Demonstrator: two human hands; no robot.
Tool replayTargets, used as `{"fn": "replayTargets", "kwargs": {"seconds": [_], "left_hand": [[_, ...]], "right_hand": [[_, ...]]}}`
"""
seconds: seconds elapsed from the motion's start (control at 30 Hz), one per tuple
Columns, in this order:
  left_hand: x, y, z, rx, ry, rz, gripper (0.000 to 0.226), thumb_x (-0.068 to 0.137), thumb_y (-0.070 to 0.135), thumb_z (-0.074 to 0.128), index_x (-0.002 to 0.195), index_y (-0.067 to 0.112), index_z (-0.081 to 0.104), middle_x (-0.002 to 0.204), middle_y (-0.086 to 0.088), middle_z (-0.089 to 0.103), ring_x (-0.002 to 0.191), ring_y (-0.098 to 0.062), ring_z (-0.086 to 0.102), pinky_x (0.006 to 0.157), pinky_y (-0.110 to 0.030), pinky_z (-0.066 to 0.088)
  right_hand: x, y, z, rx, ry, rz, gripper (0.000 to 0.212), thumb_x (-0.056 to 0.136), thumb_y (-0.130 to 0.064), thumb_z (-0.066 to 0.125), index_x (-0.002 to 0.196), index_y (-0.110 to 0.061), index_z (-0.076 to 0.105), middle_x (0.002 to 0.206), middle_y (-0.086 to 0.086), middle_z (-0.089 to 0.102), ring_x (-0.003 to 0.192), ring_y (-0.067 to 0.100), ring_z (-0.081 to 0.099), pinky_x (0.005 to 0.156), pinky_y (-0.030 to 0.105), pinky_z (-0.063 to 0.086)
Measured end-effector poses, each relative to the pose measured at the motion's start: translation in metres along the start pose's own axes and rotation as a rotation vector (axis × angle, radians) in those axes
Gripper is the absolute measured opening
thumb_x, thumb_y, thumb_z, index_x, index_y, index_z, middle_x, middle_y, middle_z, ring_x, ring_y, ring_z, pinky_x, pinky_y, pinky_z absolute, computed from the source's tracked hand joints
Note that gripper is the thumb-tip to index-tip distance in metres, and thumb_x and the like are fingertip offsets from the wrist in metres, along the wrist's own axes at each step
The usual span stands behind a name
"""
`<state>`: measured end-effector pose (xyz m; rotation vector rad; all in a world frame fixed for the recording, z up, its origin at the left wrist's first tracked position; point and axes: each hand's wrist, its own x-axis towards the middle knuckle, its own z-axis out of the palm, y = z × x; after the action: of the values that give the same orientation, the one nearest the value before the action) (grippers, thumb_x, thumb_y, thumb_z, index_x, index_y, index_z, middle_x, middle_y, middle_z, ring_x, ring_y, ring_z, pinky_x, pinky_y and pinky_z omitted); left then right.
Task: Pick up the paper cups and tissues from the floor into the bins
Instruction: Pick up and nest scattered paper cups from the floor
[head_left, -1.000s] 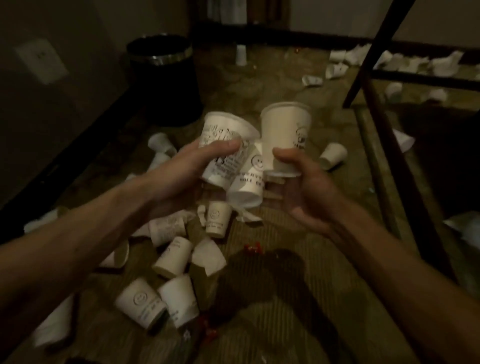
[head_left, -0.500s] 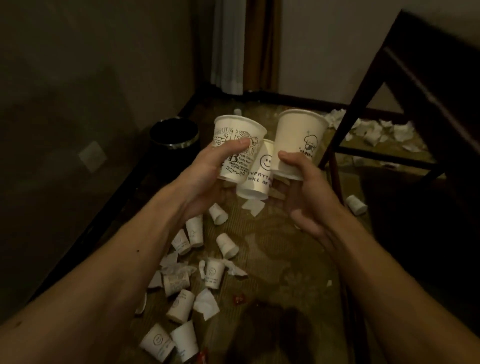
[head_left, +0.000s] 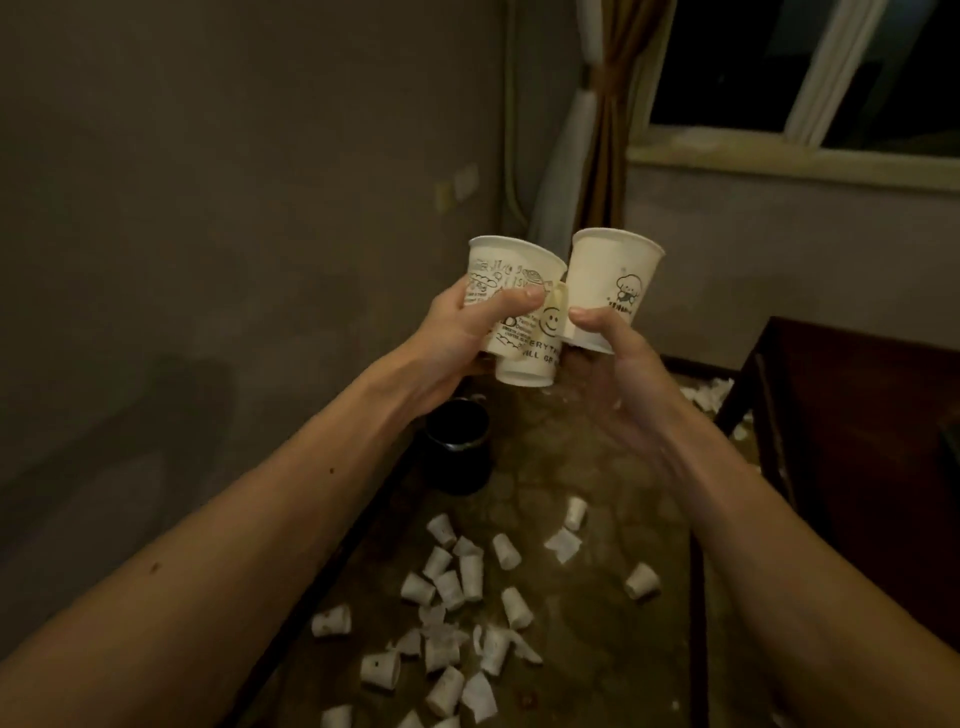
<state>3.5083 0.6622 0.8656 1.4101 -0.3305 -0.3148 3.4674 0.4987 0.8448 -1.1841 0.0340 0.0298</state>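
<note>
Across the patterned floor (head_left: 597, 467) below, many paper cups (head_left: 470, 574) and crumpled tissues (head_left: 563, 544) lie scattered, most of them clustered near the bottom of the view. Against the left wall stands a black bin (head_left: 457, 447), apart from that cluster. Raised above it, the left hand (head_left: 457, 338) grips a doodle-printed cup (head_left: 511, 275), thumb curled across its side, and the right hand (head_left: 618, 374) pinches the base of a plainer cup (head_left: 608, 280). A smiley cup (head_left: 535, 353) sits wedged between both, touching them.
</note>
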Motion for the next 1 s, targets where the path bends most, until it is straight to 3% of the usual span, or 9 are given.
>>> {"fn": "replayTargets", "kwargs": {"seconds": [0.07, 0.17, 0.27, 0.4, 0.6, 0.7, 0.8, 0.93, 1.0], "left_hand": [[-0.021, 0.065, -0.001, 0.042, 0.02, 0.062, 0.055, 0.083, 0.026, 0.073, 0.13, 0.007, 0.054, 0.117, -0.016, 0.07, 0.104, -0.028, 0.07, 0.085, -0.045, 0.059], [-0.052, 0.142, -0.006, 0.117, 0.052, 0.136, 0.056, 0.082, 0.032, 0.072, 0.131, 0.012, 0.053, 0.121, -0.013, 0.069, 0.112, -0.029, 0.067, 0.099, -0.055, 0.05], [-0.079, 0.194, -0.011, 0.136, 0.078, 0.209, 0.058, 0.081, 0.036, 0.072, 0.131, 0.015, 0.053, 0.12, -0.009, 0.07, 0.113, -0.028, 0.067, 0.102, -0.057, 0.048], [-0.102, 0.233, -0.009, 0.11, 0.12, 0.313, 0.066, 0.076, 0.042, 0.075, 0.132, 0.014, 0.052, 0.12, -0.009, 0.07, 0.113, -0.028, 0.067, 0.095, -0.048, 0.053], [-0.095, 0.217, 0.01, -0.088, 0.173, 0.43, 0.057, 0.081, 0.033, 0.073, 0.129, 0.008, 0.057, 0.121, -0.014, 0.069, 0.113, -0.031, 0.066, 0.085, -0.036, 0.057], [-0.076, 0.196, 0.012, -0.168, 0.189, 0.321, 0.062, 0.08, 0.028, 0.073, 0.134, 0.007, 0.051, 0.12, -0.012, 0.07, 0.112, -0.028, 0.067, 0.085, -0.034, 0.056], [-0.051, 0.174, 0.002, -0.182, 0.094, 0.217, 0.063, 0.081, 0.029, 0.073, 0.136, 0.009, 0.05, 0.124, -0.013, 0.067, 0.113, -0.026, 0.066, 0.083, -0.031, 0.056], [-0.011, 0.135, -0.007, -0.128, -0.081, 0.019, 0.068, 0.081, 0.038, 0.07, 0.14, 0.015, 0.047, 0.131, -0.014, 0.063, 0.12, -0.033, 0.061, 0.097, -0.05, 0.052], [0.012, 0.116, -0.008, -0.129, -0.111, -0.055, 0.072, 0.079, 0.039, 0.072, 0.141, 0.016, 0.045, 0.132, -0.014, 0.063, 0.121, -0.034, 0.06, 0.098, -0.053, 0.051]], "right_hand": [[-0.011, -0.054, 0.037, -0.037, -0.076, -0.033, 0.071, 0.073, -0.031, 0.068, 0.139, -0.012, 0.047, 0.125, 0.011, 0.066, 0.111, 0.025, 0.066, 0.077, 0.037, 0.056], [-0.027, -0.121, 0.079, -0.111, -0.229, -0.072, 0.069, 0.078, -0.03, 0.067, 0.141, -0.012, 0.046, 0.115, 0.003, 0.069, 0.093, 0.013, 0.07, 0.077, 0.034, 0.054], [-0.039, -0.169, 0.107, -0.136, -0.353, -0.108, 0.065, 0.08, -0.023, 0.069, 0.14, -0.012, 0.046, 0.127, 0.009, 0.067, 0.116, 0.027, 0.064, 0.1, 0.051, 0.048], [-0.05, -0.207, 0.125, -0.202, -0.459, -0.194, 0.054, 0.082, -0.018, 0.069, 0.133, -0.018, 0.051, 0.123, 0.004, 0.069, 0.114, 0.022, 0.066, 0.1, 0.049, 0.05], [-0.034, -0.219, 0.109, -0.205, -0.521, -0.212, 0.06, 0.076, -0.013, 0.071, 0.132, -0.015, 0.051, 0.123, 0.007, 0.069, 0.115, 0.022, 0.065, 0.089, 0.035, 0.056], [-0.015, -0.211, 0.094, -0.225, -0.473, -0.159, 0.058, 0.074, -0.012, 0.068, 0.13, -0.013, 0.053, 0.119, 0.006, 0.071, 0.112, 0.023, 0.067, 0.086, 0.035, 0.057], [0.006, -0.193, 0.072, -0.266, -0.42, -0.084, 0.061, 0.071, -0.013, 0.069, 0.13, -0.015, 0.053, 0.12, 0.006, 0.07, 0.112, 0.024, 0.067, 0.087, 0.039, 0.056], [0.028, -0.163, 0.034, -0.264, -0.32, 0.03, 0.061, 0.07, -0.012, 0.068, 0.13, -0.013, 0.053, 0.121, 0.007, 0.07, 0.112, 0.024, 0.066, 0.086, 0.039, 0.057], [0.04, -0.15, 0.014, -0.259, -0.264, 0.094, 0.063, 0.07, -0.013, 0.069, 0.131, -0.013, 0.052, 0.123, 0.009, 0.068, 0.114, 0.025, 0.065, 0.088, 0.041, 0.056]]}}
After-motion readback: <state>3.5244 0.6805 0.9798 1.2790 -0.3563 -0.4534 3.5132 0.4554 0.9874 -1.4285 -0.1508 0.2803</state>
